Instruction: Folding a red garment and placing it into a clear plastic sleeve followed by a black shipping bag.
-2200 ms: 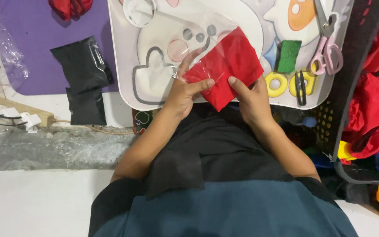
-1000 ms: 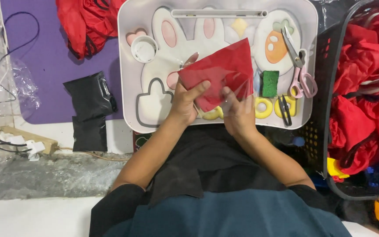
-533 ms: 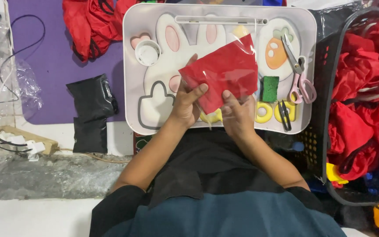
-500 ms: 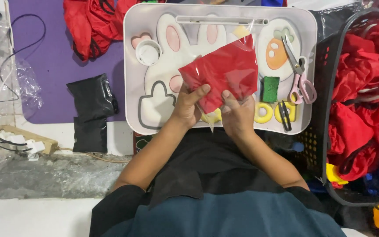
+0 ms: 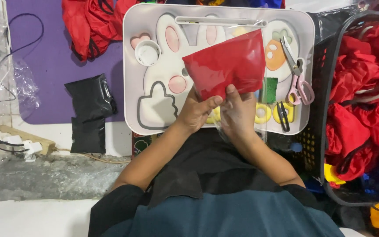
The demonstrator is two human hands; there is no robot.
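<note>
Both my hands stay pinched on the red packet [image 5: 225,66] — left hand [image 5: 197,110] and right hand [image 5: 237,115] closed on its lower edge, thumbs on top. It's lifted higher over the white tray [image 5: 132,79] than a moment ago, beside the pink scissors [image 5: 297,72].

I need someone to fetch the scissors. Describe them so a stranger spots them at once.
Find the white tray with a rabbit drawn on it. Along its right edge, beside the black basket of red cloth, lie the scissors. Steel blades and pale pink handles set them apart from the small black snips on the yellow rings below.
</note>
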